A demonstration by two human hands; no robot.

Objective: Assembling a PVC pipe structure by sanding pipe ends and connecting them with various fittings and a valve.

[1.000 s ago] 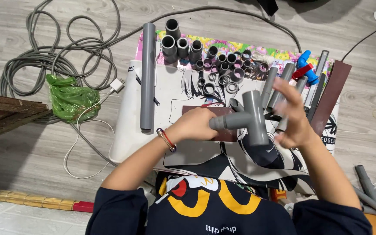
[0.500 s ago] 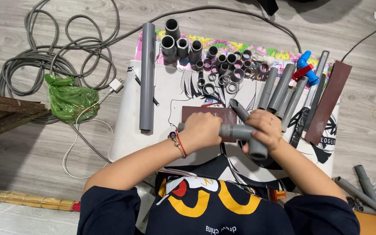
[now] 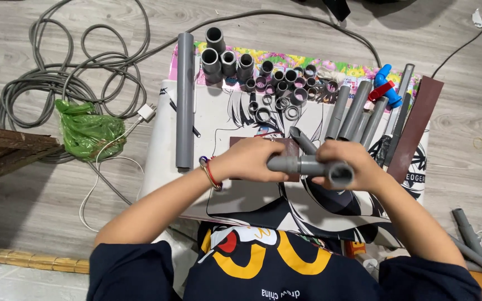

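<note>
1. We hold a grey pipe piece [image 3: 308,165] in front of us, above the white board [image 3: 224,120] on the floor. It looks like a Y-fitting with a short pipe in it; one branch points up and away from us.
2. Our left hand [image 3: 252,160] is closed around the left end of the pipe piece. Our right hand [image 3: 352,165] is closed around the right end, and the open mouth shows just past the fingers.
3. We judge it to be rigid plastic: light, stiff, not fragile, but smooth, so it may slip or turn in the palm. A full grip on the straight ends, as both hands have now, seems the best hold; the branch gives less to grip.
4. There are no real containers here. The board carries the stock: a long pipe [image 3: 184,100] lies on its left side, cut pipes [image 3: 357,114] lie side by side on the right, and short sleeves and rings [image 3: 274,83] stand open at the far edge. What we can see of their insides is empty.
5. A blue and red valve [image 3: 385,89] lies near the cut pipes. A green bag [image 3: 87,128] sits on the floor to the left, tied; we cannot see what is in it.
</note>
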